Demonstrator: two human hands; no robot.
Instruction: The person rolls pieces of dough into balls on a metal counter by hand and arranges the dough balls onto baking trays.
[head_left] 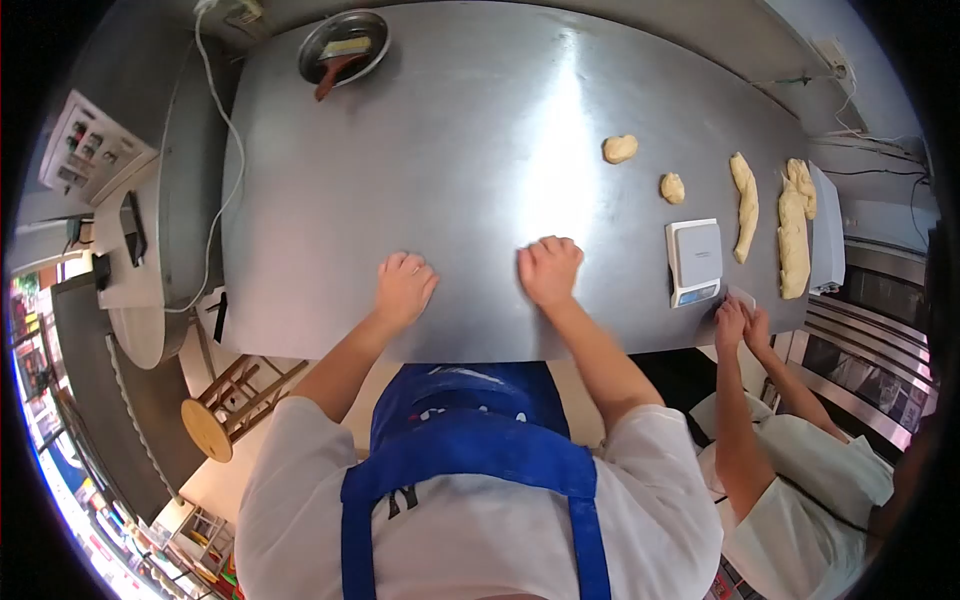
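Both my hands rest on the steel table (470, 200), near its front edge and a forearm's width apart. My left hand (405, 288) is curled down with its knuckles up and the fingers drawn in. My right hand (550, 272) is curled the same way, a little farther forward. Whatever may lie beneath either palm is hidden. Nearest to my right hand are two small dough pieces, a larger one (620, 149) and a smaller one (673, 188). A white digital scale (697, 255) stands to their front right.
A long dough strip (744, 207) and a thicker dough piece (793, 240) lie at the right. A co-worker's hands (738, 318) hold a pale flat tool beside the scale. A metal bowl (312, 62) with a brush (335, 70) sits back left. A wooden stool (208, 428) stands front left.
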